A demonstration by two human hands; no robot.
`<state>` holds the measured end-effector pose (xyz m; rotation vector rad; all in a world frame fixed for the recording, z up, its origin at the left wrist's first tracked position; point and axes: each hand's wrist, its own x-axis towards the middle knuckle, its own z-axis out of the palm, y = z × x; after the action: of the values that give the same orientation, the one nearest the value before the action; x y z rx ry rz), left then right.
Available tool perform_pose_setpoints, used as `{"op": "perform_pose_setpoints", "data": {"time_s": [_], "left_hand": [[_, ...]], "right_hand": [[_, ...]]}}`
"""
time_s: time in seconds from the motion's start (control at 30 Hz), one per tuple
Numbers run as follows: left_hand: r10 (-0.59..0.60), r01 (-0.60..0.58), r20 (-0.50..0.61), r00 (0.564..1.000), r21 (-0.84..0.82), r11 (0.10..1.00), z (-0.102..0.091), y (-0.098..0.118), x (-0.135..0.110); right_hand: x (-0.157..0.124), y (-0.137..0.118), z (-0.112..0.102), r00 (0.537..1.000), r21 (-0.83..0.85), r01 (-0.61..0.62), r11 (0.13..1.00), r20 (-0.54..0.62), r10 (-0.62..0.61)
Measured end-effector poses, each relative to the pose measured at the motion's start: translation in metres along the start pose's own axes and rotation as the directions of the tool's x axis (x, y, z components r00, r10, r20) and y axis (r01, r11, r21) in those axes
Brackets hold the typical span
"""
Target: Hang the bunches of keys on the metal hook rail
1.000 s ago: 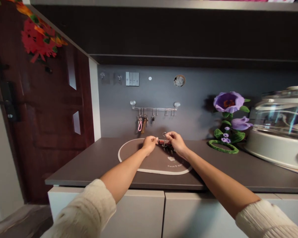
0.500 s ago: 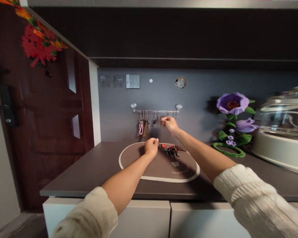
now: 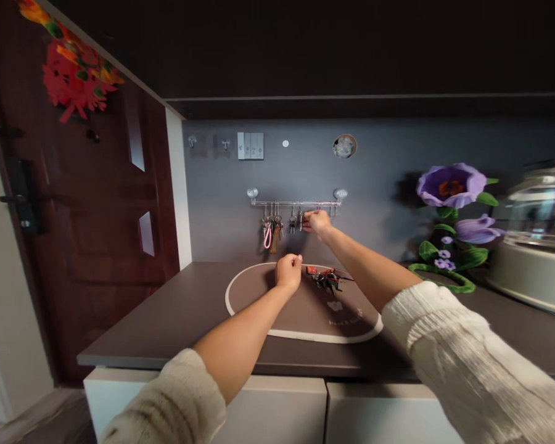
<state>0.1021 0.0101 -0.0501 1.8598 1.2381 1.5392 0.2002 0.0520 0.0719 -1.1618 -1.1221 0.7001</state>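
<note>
My right hand (image 3: 317, 223) is raised at the wall beside a hanging set of keys (image 3: 300, 221), its fingertips next to them and looking slightly apart. These keys hang from a clear hook rail (image 3: 296, 203). Lower down, my left hand (image 3: 288, 271) hovers over the oval mat (image 3: 254, 302) with its fingers curled together; whatever they hold, if anything, is hidden. To its right a pile of keys (image 3: 328, 280) with red and black parts lies on the mat. More keys (image 3: 293, 222) and a bunch with a pink strap (image 3: 267, 235) and a brown tag (image 3: 274, 239) hang further left.
A purple plush flower (image 3: 452, 188) on a green base and a clear-topped white appliance (image 3: 531, 265) stand at the right of the dark counter (image 3: 166, 320). A shelf (image 3: 305, 55) overhangs it. A brown door (image 3: 97, 246) is on the left.
My right hand's fingers have loosened from a pinch at the hanging keys and sit beside them. My left hand stays above the mat. The view has shifted slightly.
</note>
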Motion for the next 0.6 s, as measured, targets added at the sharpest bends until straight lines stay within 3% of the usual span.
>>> {"op": "perform_pose_setpoints", "data": {"time_s": [0.6], "left_hand": [[-0.004, 0.004, -0.013, 1.000, -0.029, 1.000, 0.003, -0.004, 0.002]], "right_hand": [[0.002, 0.020, 0.000, 1.000, -0.016, 0.005, 1.000, -0.015, -0.005]]}}
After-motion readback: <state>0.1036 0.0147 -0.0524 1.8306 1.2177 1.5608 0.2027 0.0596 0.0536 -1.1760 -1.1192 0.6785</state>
